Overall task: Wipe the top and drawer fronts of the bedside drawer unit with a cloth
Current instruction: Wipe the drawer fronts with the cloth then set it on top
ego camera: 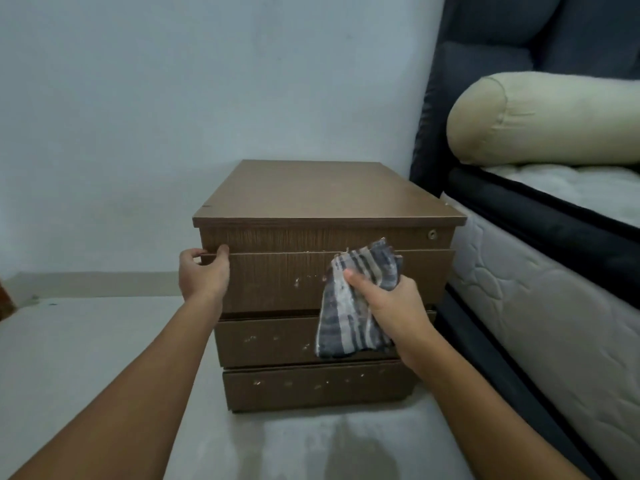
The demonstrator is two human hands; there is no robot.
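A brown wooden bedside drawer unit (311, 195) stands against the wall, with a bare top and several drawer fronts showing pale specks. My left hand (203, 273) grips the left edge of the second drawer front, fingers hooked into the gap above it. My right hand (388, 306) holds a blue-and-white striped cloth (349, 306) pressed against the right part of that same drawer front. The cloth hangs down over the drawer below. A small round lock (432, 234) sits at the top drawer's right end.
A bed with a quilted white mattress (526, 306) and dark frame stands close on the unit's right. A beige bolster pillow (540, 119) lies on it. Pale wall behind, light floor (104, 341) to the left and in front.
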